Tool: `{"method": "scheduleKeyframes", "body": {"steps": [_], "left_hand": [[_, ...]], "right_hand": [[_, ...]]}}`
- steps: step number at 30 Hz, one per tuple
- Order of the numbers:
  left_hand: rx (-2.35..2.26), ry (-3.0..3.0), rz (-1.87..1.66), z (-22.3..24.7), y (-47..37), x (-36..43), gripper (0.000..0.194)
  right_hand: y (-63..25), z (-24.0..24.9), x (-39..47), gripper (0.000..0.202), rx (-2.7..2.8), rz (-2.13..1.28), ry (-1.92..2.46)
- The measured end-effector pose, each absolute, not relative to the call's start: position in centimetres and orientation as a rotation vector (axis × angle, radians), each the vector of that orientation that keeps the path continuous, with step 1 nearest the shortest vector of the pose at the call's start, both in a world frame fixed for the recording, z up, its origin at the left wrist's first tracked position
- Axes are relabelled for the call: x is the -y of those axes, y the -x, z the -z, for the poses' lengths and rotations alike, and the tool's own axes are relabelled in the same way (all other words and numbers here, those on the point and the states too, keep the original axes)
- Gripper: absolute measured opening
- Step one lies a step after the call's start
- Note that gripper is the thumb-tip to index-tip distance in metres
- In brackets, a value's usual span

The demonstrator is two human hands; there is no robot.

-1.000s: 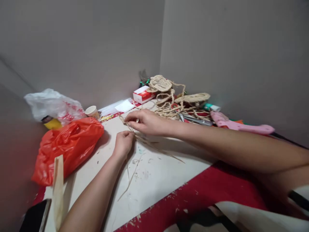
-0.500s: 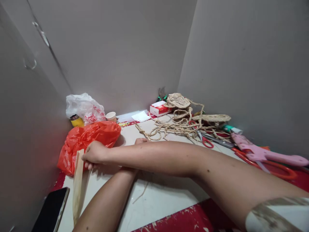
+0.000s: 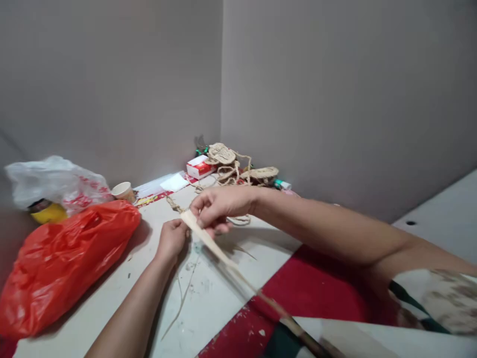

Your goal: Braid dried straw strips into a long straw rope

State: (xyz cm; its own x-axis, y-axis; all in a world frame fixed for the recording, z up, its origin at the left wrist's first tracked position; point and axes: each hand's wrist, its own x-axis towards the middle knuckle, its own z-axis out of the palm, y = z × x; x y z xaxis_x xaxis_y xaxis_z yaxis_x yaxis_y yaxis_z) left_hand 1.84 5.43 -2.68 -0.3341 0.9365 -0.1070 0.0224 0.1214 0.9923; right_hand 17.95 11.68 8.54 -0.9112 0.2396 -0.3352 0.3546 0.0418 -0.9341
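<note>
My right hand pinches the wide pale end of a long dried leaf strip. The strip slants down to the right, narrowing and darkening toward the table's front edge. Just left of it, my left hand rests low over the white tabletop, fingers closed on the end of a braided straw cord. The exact grip is partly hidden. Thin loose fibres trail below the hands. Behind my right hand lie more loops of the braided cord.
To the left lie a red plastic bag and a white plastic bag, with a paper cup beside them. Near the corner stand a red-and-white box and coiled woven pieces. Grey walls enclose the back.
My view has turned right. My right hand has carried the leaf strip from beside the red bag to my left hand, and my arms are no longer crossed.
</note>
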Motion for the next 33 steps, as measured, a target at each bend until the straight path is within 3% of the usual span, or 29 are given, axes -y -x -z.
{"method": "scheduleKeyframes", "body": {"steps": [5, 9, 13, 25, 33], "left_hand": [[-1.537, -0.935, -1.261, 2.7, -1.2, -5.5, 0.031], [-1.574, -0.889, -1.255, 2.3, -1.4, -5.6, 0.027], [-1.623, -0.867, -1.28, 2.1, -1.8, -5.6, 0.025], [-1.735, -1.003, -1.352, 2.1, -2.6, -5.3, 0.023], [-1.742, -1.03, -1.392, 2.5, -2.8, -5.4, 0.023]], "right_hand": [[-17.7, -2.1, -10.4, 0.01, -2.336, 1.894, -0.787], [-16.7, 0.1, -10.5, 0.007, -2.485, 1.899, -0.873], [-16.8, 0.5, -10.5, 0.004, -2.565, 1.862, -0.988], [-16.3, 1.7, -10.6, 0.004, -2.519, 2.244, -0.899], [-16.3, 1.1, -10.1, 0.006, -2.681, 2.085, -0.963]]}}
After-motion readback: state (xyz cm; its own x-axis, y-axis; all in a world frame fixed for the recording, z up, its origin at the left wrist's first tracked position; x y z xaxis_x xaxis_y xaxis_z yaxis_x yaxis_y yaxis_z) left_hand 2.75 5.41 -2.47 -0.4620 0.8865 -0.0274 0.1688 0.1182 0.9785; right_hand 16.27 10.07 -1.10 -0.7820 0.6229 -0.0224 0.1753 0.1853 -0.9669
